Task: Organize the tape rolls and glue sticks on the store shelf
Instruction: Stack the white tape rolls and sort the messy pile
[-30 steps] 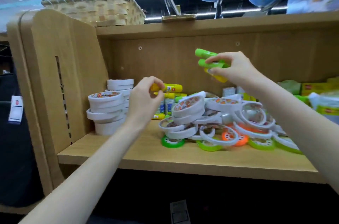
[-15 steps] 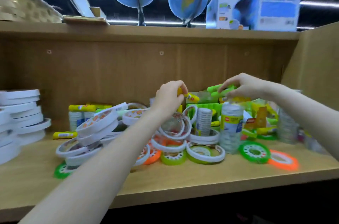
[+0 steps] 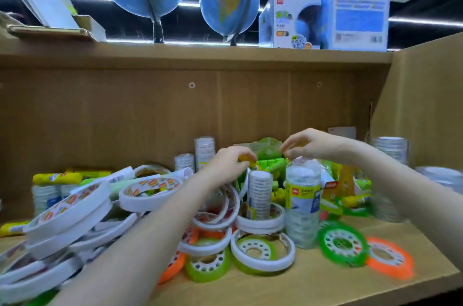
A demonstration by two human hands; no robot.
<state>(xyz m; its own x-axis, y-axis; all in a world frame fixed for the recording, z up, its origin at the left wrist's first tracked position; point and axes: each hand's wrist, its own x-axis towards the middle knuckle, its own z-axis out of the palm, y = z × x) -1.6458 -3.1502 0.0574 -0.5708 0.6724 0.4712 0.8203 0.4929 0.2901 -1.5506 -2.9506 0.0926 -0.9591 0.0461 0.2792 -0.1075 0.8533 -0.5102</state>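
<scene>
Green glue sticks [image 3: 271, 165] gone from opened right hand [image 3: 313, 145]; yellow-capped glue stick [image 3: 246, 159] pinched in left hand [image 3: 226, 164].

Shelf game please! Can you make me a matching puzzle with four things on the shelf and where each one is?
Things:
1. globes
2. orange reel
3. yellow glue stick
4. wrapped tape stack

Places:
A. in the left hand
B. standing upright below the right hand
C. on top of the shelf
D. lying flat near the shelf's front right corner

Pairs: 1-C, 2-D, 3-A, 4-B
</scene>
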